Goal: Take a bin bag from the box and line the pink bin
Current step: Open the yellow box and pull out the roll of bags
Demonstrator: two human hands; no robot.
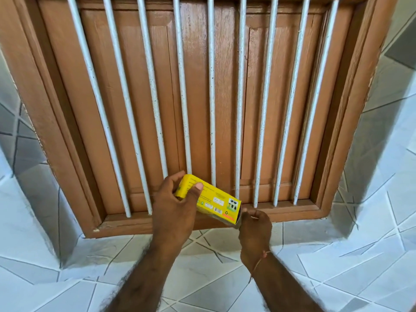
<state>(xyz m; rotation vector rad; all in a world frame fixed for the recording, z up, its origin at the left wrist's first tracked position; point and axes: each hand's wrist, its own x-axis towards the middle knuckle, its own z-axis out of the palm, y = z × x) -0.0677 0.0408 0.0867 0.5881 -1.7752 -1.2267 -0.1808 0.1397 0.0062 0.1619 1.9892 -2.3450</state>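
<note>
Seemingly box (216, 199) between both hands.

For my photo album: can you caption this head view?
Left hand holds a yellow box while the right hand works at its end, before a barred window.

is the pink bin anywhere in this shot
No, only the yellow box held by the left hand and right hand shows, before a brown barred window and tiled wall.

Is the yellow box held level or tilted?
Tilted. The left hand holds the yellow box with its right end lower, where the right hand works.
</note>
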